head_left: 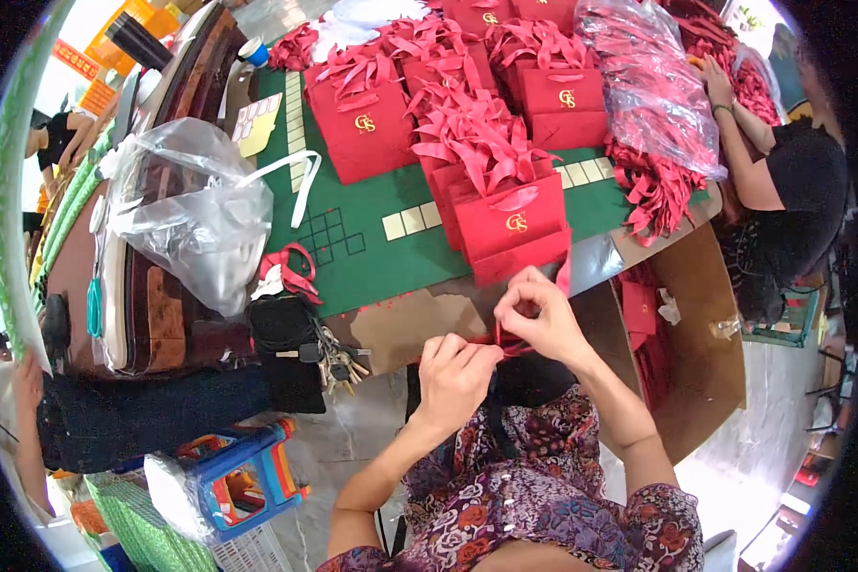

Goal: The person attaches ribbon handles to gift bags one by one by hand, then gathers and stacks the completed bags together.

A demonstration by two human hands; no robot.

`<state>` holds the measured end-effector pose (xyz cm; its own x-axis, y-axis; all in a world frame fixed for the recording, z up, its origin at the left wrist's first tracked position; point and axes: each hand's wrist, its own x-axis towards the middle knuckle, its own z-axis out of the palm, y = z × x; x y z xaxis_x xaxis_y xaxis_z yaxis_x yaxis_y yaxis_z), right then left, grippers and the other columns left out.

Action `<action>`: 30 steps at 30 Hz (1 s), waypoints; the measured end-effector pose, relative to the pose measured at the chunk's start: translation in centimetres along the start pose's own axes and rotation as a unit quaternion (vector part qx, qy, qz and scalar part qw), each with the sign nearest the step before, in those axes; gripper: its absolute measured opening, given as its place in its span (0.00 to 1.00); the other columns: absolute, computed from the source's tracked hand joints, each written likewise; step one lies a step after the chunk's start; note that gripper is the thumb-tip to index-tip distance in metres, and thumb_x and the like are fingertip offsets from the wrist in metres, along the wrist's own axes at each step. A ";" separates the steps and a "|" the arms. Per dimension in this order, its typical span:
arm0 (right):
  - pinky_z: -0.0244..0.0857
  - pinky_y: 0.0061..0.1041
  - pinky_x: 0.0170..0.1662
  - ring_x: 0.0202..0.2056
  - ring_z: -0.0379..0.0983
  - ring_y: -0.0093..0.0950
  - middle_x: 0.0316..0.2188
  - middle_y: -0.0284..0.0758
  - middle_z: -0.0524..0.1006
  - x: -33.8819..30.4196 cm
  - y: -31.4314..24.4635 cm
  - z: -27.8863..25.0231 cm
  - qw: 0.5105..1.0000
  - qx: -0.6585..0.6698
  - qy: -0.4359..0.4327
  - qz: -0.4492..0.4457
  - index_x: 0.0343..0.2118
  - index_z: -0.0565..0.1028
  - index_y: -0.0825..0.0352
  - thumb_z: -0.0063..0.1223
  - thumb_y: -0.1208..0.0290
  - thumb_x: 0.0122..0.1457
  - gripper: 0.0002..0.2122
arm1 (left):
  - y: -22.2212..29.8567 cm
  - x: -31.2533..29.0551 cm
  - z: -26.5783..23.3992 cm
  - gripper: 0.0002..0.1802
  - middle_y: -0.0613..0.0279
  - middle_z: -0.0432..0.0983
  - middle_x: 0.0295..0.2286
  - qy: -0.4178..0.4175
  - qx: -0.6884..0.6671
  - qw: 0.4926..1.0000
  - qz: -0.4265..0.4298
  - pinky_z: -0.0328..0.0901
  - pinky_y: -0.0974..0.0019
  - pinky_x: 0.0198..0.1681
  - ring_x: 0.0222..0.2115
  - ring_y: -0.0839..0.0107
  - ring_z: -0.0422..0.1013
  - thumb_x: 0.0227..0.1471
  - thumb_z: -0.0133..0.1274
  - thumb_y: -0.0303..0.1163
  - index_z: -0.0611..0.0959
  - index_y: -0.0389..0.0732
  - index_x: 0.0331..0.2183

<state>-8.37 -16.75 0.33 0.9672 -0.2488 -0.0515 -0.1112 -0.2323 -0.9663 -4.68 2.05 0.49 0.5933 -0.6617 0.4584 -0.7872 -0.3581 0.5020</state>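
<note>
Just off the table's near edge, both my hands are closed in pinches on a red ribbon. My left hand grips one part of it with bent fingers, low over my lap. Slightly higher and to the right, my right hand pinches another part between thumb and fingertips. Most of the ribbon is hidden by my fingers. Beyond my right hand, the closest red gift bag lies at the front of a row, with gold lettering and ribbon handles. A strand of ribbon hangs from its right corner.
More red bags cover the green tabletop. Plastic-wrapped ribbon bundles lie at right, near another person's arm. A clear plastic bag, black pouch and keys are left. A cardboard box stands below right.
</note>
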 end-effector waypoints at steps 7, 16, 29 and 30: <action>0.68 0.30 0.49 0.44 0.76 0.32 0.42 0.39 0.78 -2.0 0.2 -1.5 0.996 0.014 -0.090 -0.024 0.48 0.75 0.68 0.62 0.64 0.59 0.18 | -1.1 1.7 -2.6 0.07 0.65 0.77 0.23 -0.010 -0.061 0.986 -0.158 0.63 0.62 0.37 0.27 0.66 0.70 0.42 0.67 0.28 0.84 0.44 0.26; 0.68 0.31 0.36 0.31 0.76 0.36 0.29 0.41 0.77 -5.5 -1.2 -4.3 0.982 -0.147 -0.114 -0.026 0.36 0.76 0.70 0.59 0.69 0.60 0.09 | -7.5 3.8 -2.6 0.08 0.64 0.77 0.25 0.034 -0.005 0.978 -0.204 0.64 0.62 0.37 0.28 0.66 0.72 0.45 0.65 0.29 0.80 0.42 0.29; 0.70 0.33 0.35 0.33 0.77 0.43 0.30 0.42 0.77 -4.5 -2.3 -1.8 0.985 -0.139 -0.073 -0.076 0.35 0.78 0.69 0.58 0.73 0.59 0.05 | 2.0 2.8 -1.0 0.23 0.55 0.76 0.35 -0.139 -0.244 0.955 -0.092 0.72 0.58 0.38 0.34 0.57 0.76 0.50 0.64 0.30 0.79 0.38 0.48; 0.70 0.33 0.35 0.33 0.77 0.43 0.30 0.42 0.77 -4.2 -2.3 -1.7 0.984 -0.138 -0.076 -0.080 0.35 0.78 0.69 0.58 0.73 0.59 0.05 | 1.8 2.9 -1.0 0.23 0.55 0.76 0.35 -0.136 -0.240 0.957 -0.093 0.72 0.58 0.38 0.34 0.57 0.76 0.50 0.64 0.30 0.79 0.38 0.48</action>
<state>-12.60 -16.74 3.22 0.9981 -0.0495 0.0378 0.0074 -0.5083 -0.8611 -4.24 0.15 3.45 0.5993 -0.7857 0.1533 -0.4652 -0.1860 0.8654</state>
